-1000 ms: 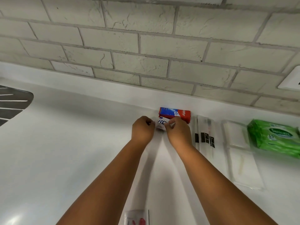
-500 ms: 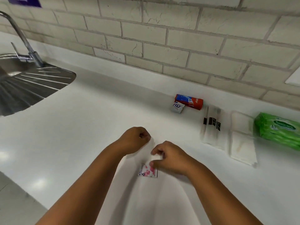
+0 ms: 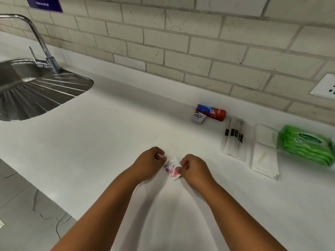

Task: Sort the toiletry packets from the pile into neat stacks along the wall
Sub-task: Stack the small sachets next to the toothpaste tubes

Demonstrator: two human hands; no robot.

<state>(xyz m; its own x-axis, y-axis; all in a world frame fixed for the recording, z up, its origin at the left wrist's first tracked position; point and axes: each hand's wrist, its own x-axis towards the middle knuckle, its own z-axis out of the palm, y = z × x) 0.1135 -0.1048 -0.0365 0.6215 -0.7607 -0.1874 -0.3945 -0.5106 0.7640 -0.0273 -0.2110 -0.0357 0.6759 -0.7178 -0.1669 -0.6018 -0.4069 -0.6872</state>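
A small clear packet with pink print (image 3: pixel 171 168) is held just above the white counter (image 3: pixel 108 138) between my two hands. My left hand (image 3: pixel 149 163) pinches its upper left edge and my right hand (image 3: pixel 193 167) pinches its right edge. Along the wall lie a red and blue toothpaste box stack (image 3: pixel 212 112), a small white "RD" packet (image 3: pixel 198 118) in front of it, clear sleeves with black labels (image 3: pixel 234 140), flat clear packets of white pads (image 3: pixel 265 152), and green wipe packs (image 3: pixel 308 144).
A steel sink with drainer (image 3: pixel 36 91) and a tap (image 3: pixel 39 42) sit at the far left. A white wall socket (image 3: pixel 324 86) is on the tiled wall at right. The counter's front edge drops to a grey floor (image 3: pixel 21 205) at lower left.
My hands left the "RD" packet by the toothpaste boxes and drew back to the near counter, where both now pinch the pink-printed packet, lifted slightly and tilted.
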